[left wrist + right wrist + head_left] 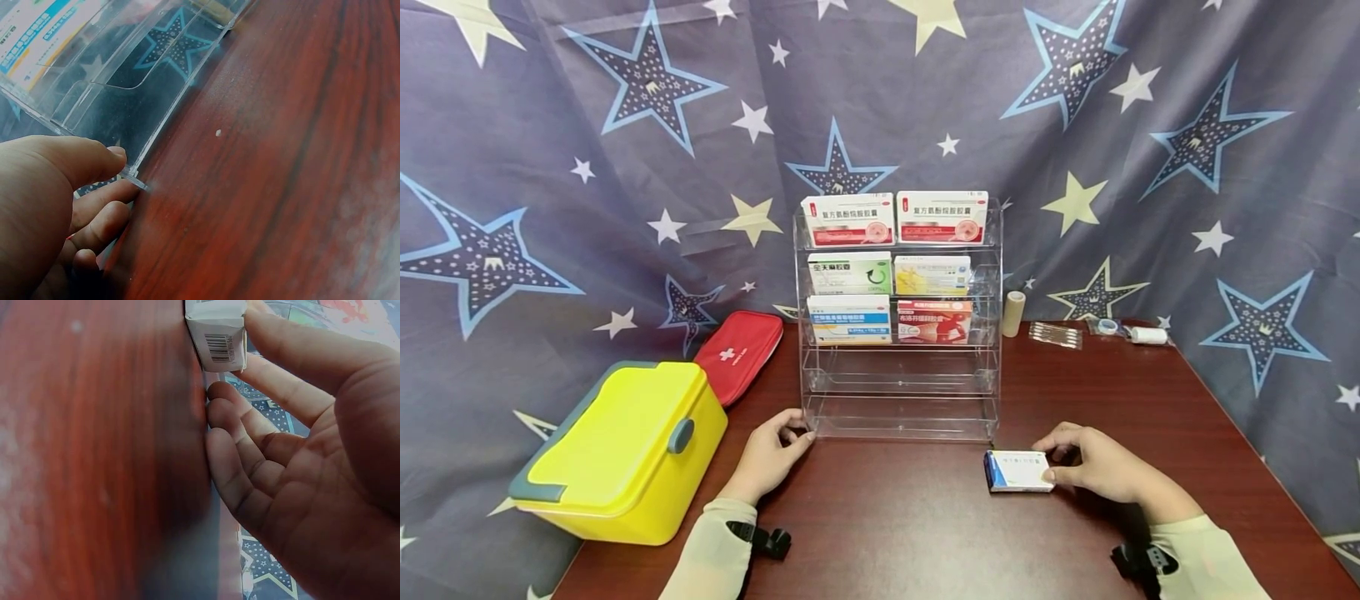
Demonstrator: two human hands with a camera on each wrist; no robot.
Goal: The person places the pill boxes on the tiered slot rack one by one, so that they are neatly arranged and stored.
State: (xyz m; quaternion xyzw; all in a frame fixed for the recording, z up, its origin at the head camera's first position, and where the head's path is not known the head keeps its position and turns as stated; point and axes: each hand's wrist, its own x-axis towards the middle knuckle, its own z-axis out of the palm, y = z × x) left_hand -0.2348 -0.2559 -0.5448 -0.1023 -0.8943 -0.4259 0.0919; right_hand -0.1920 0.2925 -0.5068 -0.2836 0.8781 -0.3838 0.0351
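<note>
A clear tiered display rack (901, 408) stands on the table, with medicine boxes in its upper three tiers. At its lower left corner, my left hand (772, 454) grips the side edge, thumb (100, 159) on the near side and fingers behind. In front of the rack's right end, my right hand (1101, 462) pinches the right end of a white-and-blue medicine box (1018, 472) between thumb and fingers. The box lies low at the tabletop. Its barcoded end (220, 347) faces the right wrist view, where my other fingers curl beside the wood.
Left of the rack are a yellow lidded box (625, 450) and a red first-aid pouch (741, 354). Behind on the right lie a tan bandage roll (1013, 314), a packet of swabs (1056, 335), a tape roll (1103, 327) and a white roll (1148, 336). A star-patterned curtain hangs behind.
</note>
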